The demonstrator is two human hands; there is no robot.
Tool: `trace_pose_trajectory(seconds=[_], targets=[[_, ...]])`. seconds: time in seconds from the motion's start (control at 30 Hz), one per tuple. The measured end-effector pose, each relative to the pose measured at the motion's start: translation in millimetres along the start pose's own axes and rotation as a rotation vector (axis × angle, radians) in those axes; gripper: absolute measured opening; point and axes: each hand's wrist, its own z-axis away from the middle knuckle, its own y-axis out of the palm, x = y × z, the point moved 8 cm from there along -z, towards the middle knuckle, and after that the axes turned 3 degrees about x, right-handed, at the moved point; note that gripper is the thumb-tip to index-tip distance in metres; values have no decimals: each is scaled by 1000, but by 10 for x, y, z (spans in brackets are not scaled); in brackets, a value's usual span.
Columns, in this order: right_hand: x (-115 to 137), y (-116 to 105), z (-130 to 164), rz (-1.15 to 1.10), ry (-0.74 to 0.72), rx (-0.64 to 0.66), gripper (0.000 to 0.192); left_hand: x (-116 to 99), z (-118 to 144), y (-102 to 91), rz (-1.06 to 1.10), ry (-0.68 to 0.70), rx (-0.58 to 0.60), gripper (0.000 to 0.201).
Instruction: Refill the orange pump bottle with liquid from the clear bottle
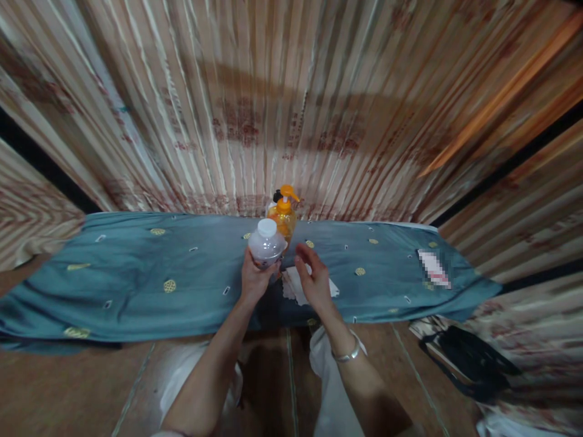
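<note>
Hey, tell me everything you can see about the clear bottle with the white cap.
The clear bottle looks like shiny, see-through plastic, with rounded shoulders and a round white cap in place on top. It is roughly upright, its lower body gripped by the left hand, which partly hides it. In this view it overlaps the orange pump bottle. Whether its base rests on the teal cloth can't be told.
</note>
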Motion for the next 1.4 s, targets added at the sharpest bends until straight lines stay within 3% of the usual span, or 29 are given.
trace_pose_trajectory(seconds=[0.2, 0.37, 0.47, 0.7, 0.83, 1.03, 1.2, 1.4], targets=[[850, 32, -359, 68, -249, 76, 44, -39, 62, -65, 6, -6, 9, 71], [1194, 292, -519, 160, -321, 158, 54, -35, 82, -131, -2, -4, 7, 67], [1120, 314, -514, 147, -315, 122, 49, -6, 51, -188, 2, 4, -2, 67], [527, 79, -691, 230, -248, -35, 47, 92, -57, -372, -26, 12, -79, 65], [360, 53, -945, 315, -240, -60, 53, 107, -65, -351, -9, 33, -75, 83], [419, 204, -1176, 342, -291, -21, 60, 81, -45, -287, 22, 75, -52, 106], [499, 216, -1091, 311, -332, -38, 55, 45, -55, -332, -2, 120, -67, 120], [422, 140, -983, 310, -295, -48, 61, -85, -8, -365, -149, 246, -69, 124]])
